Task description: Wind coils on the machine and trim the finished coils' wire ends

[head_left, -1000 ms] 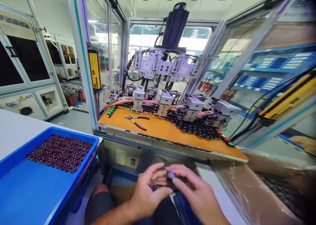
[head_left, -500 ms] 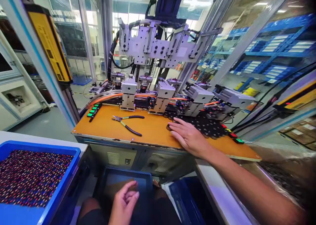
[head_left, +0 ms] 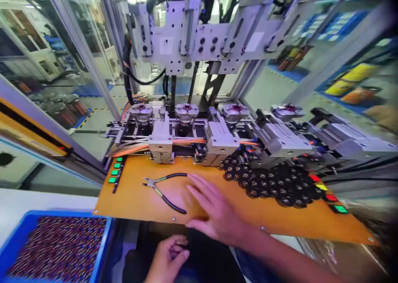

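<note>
My right hand [head_left: 213, 210] is open over the orange work plate [head_left: 202, 200], fingers apart and slightly blurred. Its fingertips are beside the black handles of a pair of side cutters [head_left: 152, 183], which lie spread on the plate; I cannot tell whether they touch. Low in front of my lap, my left hand [head_left: 169, 258] has its fingers curled in toward the thumb. Whatever it may hold is hidden. Right of my right hand, many round black parts [head_left: 267, 183] lie clustered on the plate.
Green buttons [head_left: 114, 172] and a dark pen [head_left: 117, 181] lie at the plate's left end; coloured buttons [head_left: 331, 197] line its right end. Metal fixtures [head_left: 160, 144] stand along the back beneath a bracketed head [head_left: 192, 38]. A blue bin [head_left: 109, 233] of small parts sits at left.
My right hand has moved left, from the edge of the black parts to beside the side cutters. My left hand stays low and curled. The view has tilted down and come closer.
</note>
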`<state>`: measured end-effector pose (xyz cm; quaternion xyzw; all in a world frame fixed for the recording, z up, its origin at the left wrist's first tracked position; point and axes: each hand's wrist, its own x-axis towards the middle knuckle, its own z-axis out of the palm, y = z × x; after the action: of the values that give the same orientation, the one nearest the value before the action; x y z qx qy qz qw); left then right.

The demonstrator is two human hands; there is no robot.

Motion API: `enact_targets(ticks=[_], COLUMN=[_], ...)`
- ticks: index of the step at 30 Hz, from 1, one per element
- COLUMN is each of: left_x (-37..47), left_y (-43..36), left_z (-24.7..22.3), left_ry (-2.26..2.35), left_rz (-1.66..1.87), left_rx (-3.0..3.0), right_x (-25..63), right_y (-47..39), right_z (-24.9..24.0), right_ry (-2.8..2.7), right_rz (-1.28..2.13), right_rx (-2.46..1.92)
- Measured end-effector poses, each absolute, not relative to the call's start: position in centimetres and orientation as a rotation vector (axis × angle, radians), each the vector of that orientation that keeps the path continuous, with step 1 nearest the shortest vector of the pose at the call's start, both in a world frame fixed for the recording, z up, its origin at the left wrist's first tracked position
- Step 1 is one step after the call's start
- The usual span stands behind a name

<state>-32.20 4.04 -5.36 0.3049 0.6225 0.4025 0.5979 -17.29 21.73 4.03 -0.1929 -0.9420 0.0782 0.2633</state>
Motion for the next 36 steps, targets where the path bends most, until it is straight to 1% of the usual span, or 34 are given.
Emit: enact_targets(ticks=[2,5,9,12,18,21,23,26,28,30,33,36], left_x=[-33.1,-34.3,-35.4,-35.7,-35.5,-35.8,-36.2,-36.6,-36.7,-36.6,-36.5,-37.1], left_y=[2.9,1.2,0.6,1.7,6.3,7.9,8.6,9.6,10.4,11.4,12.7,13.3], left_z=[-1.9,2.2,5.9,7.8,12.2,14.5,15.6,16.6,17.2,18.0,18.9,18.7], left_ry=[1.501,1.607,1.679,1.663,1.502,1.370,1.271,1.143,1.055,0.943,0.845,0.968], left_rz=[0.889,0.908,1.022,1.133,1.454,1.532,1.525,1.492,1.444,1.376,1.274,1.227], left_rx=[0.688,0.634,0.585,0.565,0.608,0.687,0.730,0.784,0.820,0.860,0.931,1.079], right_x=[-20.3,-23.3,-24.0,-23.5,-22.8,-22.2,-21.7,-20.7,-20.3,-20.4,-21.1,-21.6], right_y=[21.3,21.3,21.5,21.0,17.7,16.6,16.8,18.2,19.2,19.6,19.3,18.8], right_z=[4.1,4.4,5.0,5.8,10.7,13.4,14.7,16.3,17.1,17.8,18.3,18.2], right_ry=[-2.569,-2.560,-2.520,-2.452,-2.233,-2.074,-1.952,-1.751,-1.601,-1.456,-1.284,-1.179], right_rz=[0.355,0.454,0.600,0.752,1.217,1.475,1.690,2.152,2.474,2.710,2.864,2.889], right_rx=[-0.584,-0.595,-0.564,-0.557,-0.447,-0.466,-0.532,-0.566,-0.499,-0.392,-0.277,-0.225])
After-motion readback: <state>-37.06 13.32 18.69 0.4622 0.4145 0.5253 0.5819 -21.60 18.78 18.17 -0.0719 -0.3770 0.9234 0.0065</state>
